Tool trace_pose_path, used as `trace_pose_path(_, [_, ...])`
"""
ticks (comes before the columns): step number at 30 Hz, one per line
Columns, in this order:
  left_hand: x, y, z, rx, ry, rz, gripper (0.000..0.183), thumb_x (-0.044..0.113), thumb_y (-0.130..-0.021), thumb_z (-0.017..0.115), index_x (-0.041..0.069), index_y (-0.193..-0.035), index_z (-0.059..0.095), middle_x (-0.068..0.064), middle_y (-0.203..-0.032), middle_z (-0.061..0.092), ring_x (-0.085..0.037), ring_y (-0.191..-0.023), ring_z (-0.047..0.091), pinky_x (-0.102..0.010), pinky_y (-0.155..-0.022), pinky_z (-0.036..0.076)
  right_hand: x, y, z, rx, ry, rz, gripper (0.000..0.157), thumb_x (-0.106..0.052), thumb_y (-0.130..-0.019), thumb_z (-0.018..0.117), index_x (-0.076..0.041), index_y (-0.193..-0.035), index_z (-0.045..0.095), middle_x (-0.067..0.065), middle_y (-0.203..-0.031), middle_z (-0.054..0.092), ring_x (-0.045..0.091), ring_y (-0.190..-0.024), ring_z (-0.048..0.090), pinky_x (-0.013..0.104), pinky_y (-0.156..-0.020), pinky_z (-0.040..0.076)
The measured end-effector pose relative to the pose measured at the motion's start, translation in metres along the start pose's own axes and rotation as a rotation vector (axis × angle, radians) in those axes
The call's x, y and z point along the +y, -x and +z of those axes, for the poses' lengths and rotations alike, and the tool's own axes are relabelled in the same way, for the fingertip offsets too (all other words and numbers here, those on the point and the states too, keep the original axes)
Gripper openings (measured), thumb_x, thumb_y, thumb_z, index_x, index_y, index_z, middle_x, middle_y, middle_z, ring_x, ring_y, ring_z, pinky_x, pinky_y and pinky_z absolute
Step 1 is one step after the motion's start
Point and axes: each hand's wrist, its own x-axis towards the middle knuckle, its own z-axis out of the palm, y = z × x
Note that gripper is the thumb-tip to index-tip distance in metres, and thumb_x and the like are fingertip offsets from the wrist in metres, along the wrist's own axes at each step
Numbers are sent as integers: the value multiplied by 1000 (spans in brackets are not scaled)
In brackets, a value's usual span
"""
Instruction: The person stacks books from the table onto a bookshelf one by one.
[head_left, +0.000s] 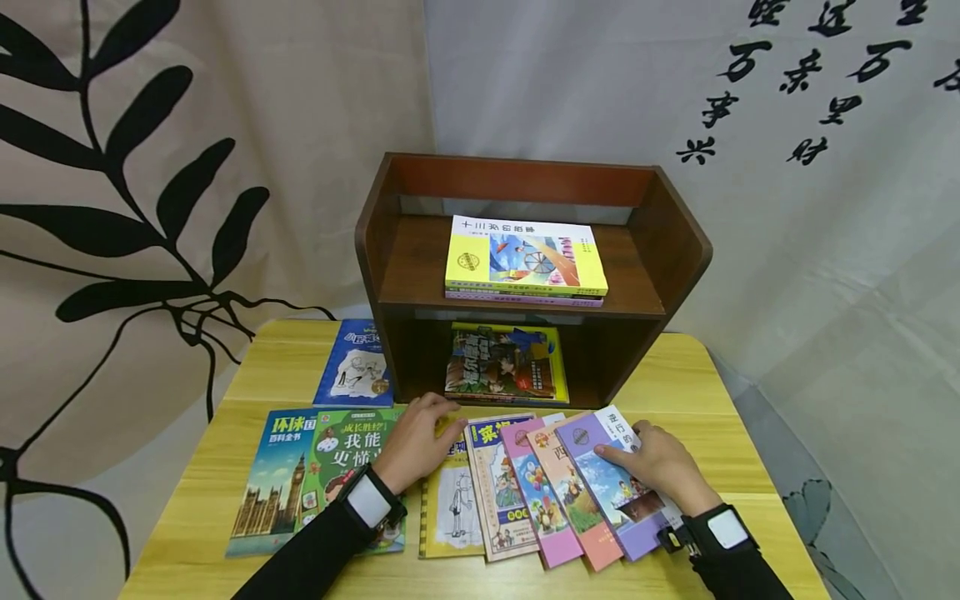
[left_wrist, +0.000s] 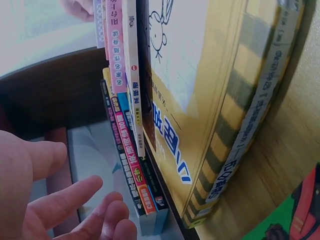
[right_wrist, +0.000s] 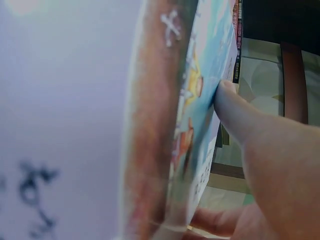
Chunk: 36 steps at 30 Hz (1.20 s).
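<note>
A purple-bordered book (head_left: pixel 600 467) lies at the right end of a fanned, overlapping row. My right hand (head_left: pixel 667 467) grips its right edge; in the right wrist view the thumb (right_wrist: pixel 232 107) presses the cover while the fingers are partly hidden beneath. Leftward in the row come an orange-edged book (head_left: pixel 581 504), a pink-edged book (head_left: pixel 543 500), a cream book (head_left: pixel 506 508) and a yellow book (head_left: pixel 456 508). My left hand (head_left: pixel 416 442) is over the yellow book's upper left corner. Its fingers look loose and spread in the left wrist view, holding nothing.
A brown two-tier shelf (head_left: pixel 517 308) stands behind the row, with stacked books (head_left: pixel 525 258) above and more books (head_left: pixel 506 362) below. A blue book (head_left: pixel 356 367) lies left of it. Nearer are a castle-cover book (head_left: pixel 270 492) and a green book (head_left: pixel 348 442).
</note>
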Motion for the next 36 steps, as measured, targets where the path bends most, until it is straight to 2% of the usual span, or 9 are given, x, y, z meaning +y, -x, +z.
trace_pose_path(3, [0,-1,0,3,1,5,46,47,-104,61,15,-132,75,-9,-131,68,-31,-118,64,-50,-92,56,0,-2,1,0,-5,-1,114,-83,-80,66,15,-137,55,25,-107,71,35,-92,67,56,-81,59])
trace_pose_path(8, [1,0,1,5,12,6,44,45,-104,63,14,-131,76,-8,-130,69,-29,-115,64,-48,-89,56,0,-2,3,11,-27,-6,100,-79,-81,70,12,-124,62,16,-94,67,30,-84,63,48,-73,56])
trace_pose_path(12, [3,0,2,-4,24,2,44,45,-103,63,14,-131,76,-7,-129,69,-26,-112,64,-46,-88,55,0,-2,5,54,-64,-23,101,-75,-82,72,12,-129,57,18,-100,64,30,-87,61,47,-73,55])
trace_pose_path(15, [3,0,4,-4,27,6,43,44,-103,63,14,-132,76,-6,-129,69,-24,-110,63,-45,-86,55,-4,0,5,84,-138,-33,91,-71,-87,71,7,-129,52,17,-98,64,27,-83,61,42,-67,53])
trace_pose_path(17, [4,-1,4,0,31,14,42,44,-104,63,16,-132,76,-5,-128,69,-23,-110,62,-44,-85,55,-8,2,2,125,-183,-65,78,-64,-93,68,3,-127,51,15,-94,64,25,-77,60,39,-64,51])
trace_pose_path(22, [12,-4,0,24,78,65,37,45,-105,60,23,-130,76,2,-126,70,-18,-110,64,-42,-87,56,-25,11,-13,261,-245,-222,51,-50,-103,62,-4,-121,53,13,-88,68,20,-68,59,37,-60,50])
trace_pose_path(29, [41,-6,-16,83,198,269,37,47,-107,54,31,-136,71,8,-131,71,-13,-116,68,-43,-93,61,-69,32,-40,397,-479,-382,35,-31,-102,69,-7,-122,54,14,-97,71,17,-66,67,33,-50,56])
trace_pose_path(33, [67,-8,-30,74,223,430,50,42,-107,57,27,-155,54,-3,-149,65,-21,-126,68,-49,-102,59,-96,40,-45,410,-588,-539,30,-13,-101,70,-5,-123,50,15,-101,71,18,-69,68,33,-51,57])
trace_pose_path(36, [86,-11,-37,41,199,547,63,39,-107,60,26,-165,39,-7,-154,60,-22,-127,67,-44,-99,60,-112,42,-42,391,-614,-664,31,-2,-99,69,-4,-121,47,14,-102,71,18,-70,69,33,-51,57])
